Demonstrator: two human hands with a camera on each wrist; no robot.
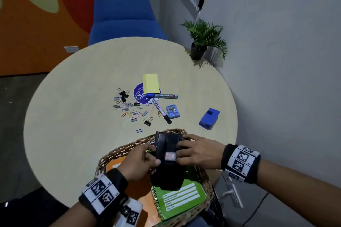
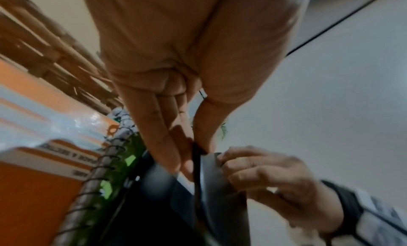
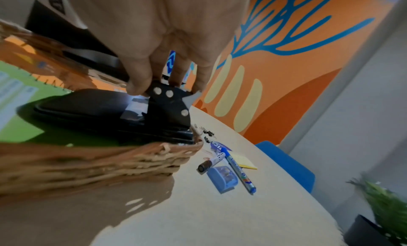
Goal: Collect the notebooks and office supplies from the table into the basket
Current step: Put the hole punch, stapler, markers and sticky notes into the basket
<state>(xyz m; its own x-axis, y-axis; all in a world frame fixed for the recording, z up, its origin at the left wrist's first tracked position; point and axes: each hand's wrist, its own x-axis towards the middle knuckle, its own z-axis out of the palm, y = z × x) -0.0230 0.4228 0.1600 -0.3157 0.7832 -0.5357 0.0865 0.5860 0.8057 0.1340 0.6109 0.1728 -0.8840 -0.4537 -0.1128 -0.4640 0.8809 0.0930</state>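
- Our left hand [image 1: 140,160] pinches the near left edge of the black hole punch [image 1: 167,160], thumb and fingers closed on it; our right hand [image 1: 195,153] clamps its far right side, fingers curled over the riveted metal bracket.
- The hole punch sits in the basket [image 1: 118,151], its front end at the far rim, its handle lying over the green notebook [image 1: 182,199]; an orange notebook [image 1: 132,188] lies beside that, at the basket's left side.
- We judge the step to be seating the punch, so we lower it flat onto the green cover before letting go, not leaving its front propped on the wicker rim.
- We loosen the right fingers first, keeping the left pinch until the weight settles; it looks heavy enough to tip out otherwise.
- We keep it to the far side of the basket, leaving room for small items.
- Outward on the table [image 1: 73,97], toward its middle, wait the clips [image 1: 127,105], two markers [image 1: 162,96], a yellow note pad [image 1: 151,83] and a blue sharpener [image 1: 172,111]; a blue stapler [image 1: 209,119] lies nearer the right edge.
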